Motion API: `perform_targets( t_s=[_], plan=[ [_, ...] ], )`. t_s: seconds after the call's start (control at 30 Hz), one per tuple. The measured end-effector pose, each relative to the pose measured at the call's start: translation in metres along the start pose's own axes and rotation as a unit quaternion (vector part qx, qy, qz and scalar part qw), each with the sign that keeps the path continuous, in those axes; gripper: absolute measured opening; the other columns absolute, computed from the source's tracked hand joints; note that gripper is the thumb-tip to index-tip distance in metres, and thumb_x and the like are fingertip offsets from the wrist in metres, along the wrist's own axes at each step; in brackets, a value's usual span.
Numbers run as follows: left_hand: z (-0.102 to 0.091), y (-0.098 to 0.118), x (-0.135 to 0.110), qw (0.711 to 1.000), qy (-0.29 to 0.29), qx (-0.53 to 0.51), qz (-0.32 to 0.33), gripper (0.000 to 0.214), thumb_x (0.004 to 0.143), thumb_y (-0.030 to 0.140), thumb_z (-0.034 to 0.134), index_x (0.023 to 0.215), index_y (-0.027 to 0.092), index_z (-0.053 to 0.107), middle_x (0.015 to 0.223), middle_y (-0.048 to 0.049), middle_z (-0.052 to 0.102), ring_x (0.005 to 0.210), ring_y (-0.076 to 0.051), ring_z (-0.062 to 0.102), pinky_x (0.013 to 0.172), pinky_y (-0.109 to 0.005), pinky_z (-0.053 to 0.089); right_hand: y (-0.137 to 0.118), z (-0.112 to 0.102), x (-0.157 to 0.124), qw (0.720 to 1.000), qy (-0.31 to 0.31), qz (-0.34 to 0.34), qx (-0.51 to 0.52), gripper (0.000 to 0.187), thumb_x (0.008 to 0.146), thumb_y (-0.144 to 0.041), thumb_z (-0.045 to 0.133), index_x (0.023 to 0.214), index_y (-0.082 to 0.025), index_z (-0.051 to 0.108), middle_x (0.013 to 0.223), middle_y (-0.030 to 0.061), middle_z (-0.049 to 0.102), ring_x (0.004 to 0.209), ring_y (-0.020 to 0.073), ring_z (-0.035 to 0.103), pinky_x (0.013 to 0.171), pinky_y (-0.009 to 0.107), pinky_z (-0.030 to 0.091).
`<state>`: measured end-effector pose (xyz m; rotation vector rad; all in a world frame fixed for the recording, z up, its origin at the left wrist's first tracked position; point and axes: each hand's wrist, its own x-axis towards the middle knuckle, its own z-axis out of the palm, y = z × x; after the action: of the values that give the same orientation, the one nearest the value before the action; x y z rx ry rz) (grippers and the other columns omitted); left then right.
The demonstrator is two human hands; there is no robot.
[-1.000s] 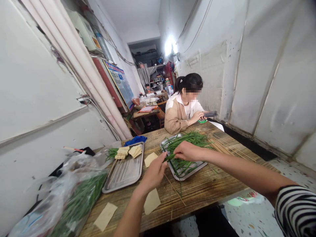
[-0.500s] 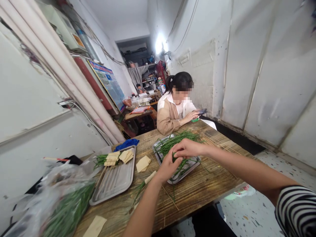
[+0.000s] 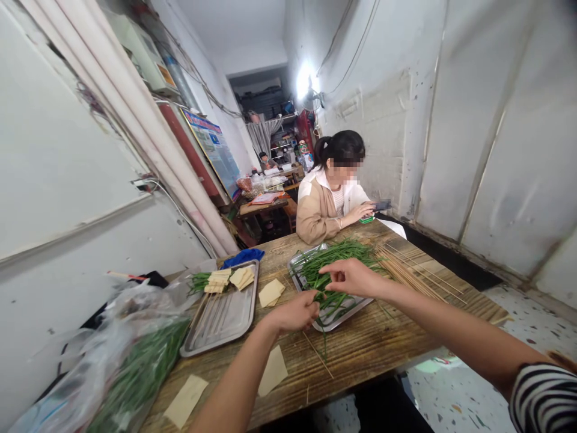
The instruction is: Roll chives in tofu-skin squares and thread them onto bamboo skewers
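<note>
My left hand [image 3: 297, 313] is closed on a few strands of garlic chives at the near left edge of a metal tray [image 3: 331, 328]. A loose strand hangs below its fingers. Over the tray, my right hand [image 3: 354, 278] is open, its index finger and thumb apart, close above the pile of garlic chives [image 3: 342, 254]. I see nothing held in it. Beside my left forearm lies a pale yellow tofu sheet [image 3: 273, 371], partly covered by the arm. A small stack of tofu sheets [image 3: 271, 292] rests left of the tray.
On the left, a second metal tray [image 3: 234, 316] holds skewered tofu rolls [image 3: 218, 281] with chives. A plastic bag of greens [image 3: 139, 367] and a blue cloth [image 3: 243, 258] lie nearby. Bamboo skewers [image 3: 408, 273] are at the right. A person [image 3: 315, 210] sits across the table with a phone.
My hands were together over the tray and are now apart. The left has moved left and lower with the strands; the right has opened. The view has shifted slightly.
</note>
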<state>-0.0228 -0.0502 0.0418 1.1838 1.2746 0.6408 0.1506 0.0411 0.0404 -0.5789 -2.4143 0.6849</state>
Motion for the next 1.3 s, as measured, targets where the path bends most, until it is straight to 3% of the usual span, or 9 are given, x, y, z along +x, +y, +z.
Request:
perform_targets(
  t_s=[0.1, 0.17, 0.27, 0.47, 0.8, 0.97, 1.07, 1.17, 1.3],
  plan=[
    [-0.003, -0.01, 0.002, 0.998, -0.036, -0.029, -0.033, 0.015, 0.064, 0.027, 0.06, 0.067, 0.02, 0.047, 0.05, 0.0092, 0.038, 0.042, -0.005, 0.027, 0.045, -0.021, 0.022, -0.013, 0.001, -0.006, 0.975, -0.035, -0.171, -0.134, 0.042, 0.081, -0.017, 0.058, 0.123, -0.016, 0.055, 0.118, 0.0121, 0.057, 0.101, 0.0182, 0.056, 0.085, 0.031, 0.045],
    [-0.004, -0.013, 0.0, 0.996, -0.074, -0.044, -0.039, 0.022, 0.063, 0.027, 0.058, 0.057, 0.02, 0.038, 0.047, 0.01, 0.031, 0.041, -0.003, 0.023, 0.044, -0.02, 0.019, -0.023, 0.013, -0.011, 0.945, -0.07, -0.231, -0.219, 0.039, 0.086, -0.014, 0.051, 0.124, -0.01, 0.052, 0.117, 0.0156, 0.057, 0.104, 0.0206, 0.053, 0.088, 0.035, 0.045],
    [-0.009, -0.018, -0.009, 0.99, -0.118, -0.065, -0.047, 0.031, 0.062, 0.028, 0.057, 0.053, 0.02, 0.029, 0.047, 0.0109, 0.024, 0.041, -0.002, 0.018, 0.044, -0.02, 0.015, -0.033, 0.036, -0.018, 0.911, -0.099, -0.24, -0.32, 0.034, 0.089, -0.012, 0.042, 0.12, -0.001, 0.051, 0.098, 0.0174, 0.061, 0.087, 0.0225, 0.056, 0.075, 0.036, 0.048],
    [-0.02, -0.042, -0.039, 0.969, -0.182, -0.154, -0.07, 0.032, 0.064, 0.022, 0.058, 0.053, 0.019, 0.029, 0.046, 0.0103, 0.023, 0.041, -0.001, 0.019, 0.044, -0.019, 0.013, -0.055, 0.069, -0.026, 0.892, -0.121, -0.262, -0.347, 0.022, 0.088, -0.009, 0.039, 0.103, -0.006, 0.056, 0.09, 0.0149, 0.058, 0.079, 0.0215, 0.051, 0.06, 0.032, 0.045],
    [-0.043, -0.081, -0.092, 0.936, -0.155, -0.309, -0.069, 0.017, 0.071, 0.02, 0.061, 0.078, 0.017, 0.045, 0.061, 0.006, 0.034, 0.046, -0.003, 0.024, 0.047, -0.019, 0.013, -0.083, 0.101, -0.016, 0.866, -0.186, -0.337, -0.319, 0.021, 0.089, -0.011, 0.04, 0.101, -0.005, 0.056, 0.094, 0.0142, 0.055, 0.081, 0.0215, 0.046, 0.056, 0.03, 0.04],
    [-0.053, -0.088, -0.108, 0.967, -0.086, -0.239, -0.028, 0.025, 0.078, 0.036, 0.064, 0.08, 0.015, 0.051, 0.059, 0.0077, 0.03, 0.048, -0.004, 0.023, 0.048, -0.019, 0.016, -0.081, 0.12, 0.0, 0.873, -0.196, -0.33, -0.3, 0.021, 0.091, -0.011, 0.037, 0.1, -0.007, 0.055, 0.088, 0.0115, 0.054, 0.081, 0.0223, 0.047, 0.053, 0.03, 0.036],
    [-0.057, -0.096, -0.109, 0.997, 0.039, -0.066, 0.012, 0.03, 0.078, 0.043, 0.062, 0.072, 0.014, 0.057, 0.056, 0.0057, 0.04, 0.051, -0.006, 0.033, 0.051, -0.02, 0.027, -0.068, 0.136, 0.011, 0.875, -0.222, -0.321, -0.286, 0.02, 0.09, -0.012, 0.04, 0.102, -0.007, 0.055, 0.089, 0.0116, 0.055, 0.084, 0.0223, 0.047, 0.057, 0.031, 0.039],
    [-0.055, -0.113, -0.103, 0.965, 0.203, 0.14, 0.09, 0.024, 0.08, 0.037, 0.06, 0.074, 0.016, 0.068, 0.067, -0.0009, 0.062, 0.066, -0.013, 0.052, 0.067, -0.026, 0.039, -0.055, 0.151, 0.016, 0.884, -0.237, -0.3, -0.269, 0.022, 0.088, -0.013, 0.044, 0.106, -0.005, 0.055, 0.092, 0.0121, 0.056, 0.087, 0.0226, 0.048, 0.062, 0.031, 0.041],
    [-0.046, -0.148, -0.092, 0.911, 0.316, 0.228, 0.139, 0.017, 0.08, 0.03, 0.059, 0.085, 0.022, 0.074, 0.08, -0.003, 0.072, 0.076, -0.018, 0.061, 0.075, -0.03, 0.046, -0.045, 0.163, 0.013, 0.894, -0.25, -0.283, -0.241, 0.022, 0.091, -0.015, 0.043, 0.105, -0.006, 0.056, 0.091, 0.0118, 0.057, 0.084, 0.0205, 0.049, 0.065, 0.03, 0.041]
  ],
)
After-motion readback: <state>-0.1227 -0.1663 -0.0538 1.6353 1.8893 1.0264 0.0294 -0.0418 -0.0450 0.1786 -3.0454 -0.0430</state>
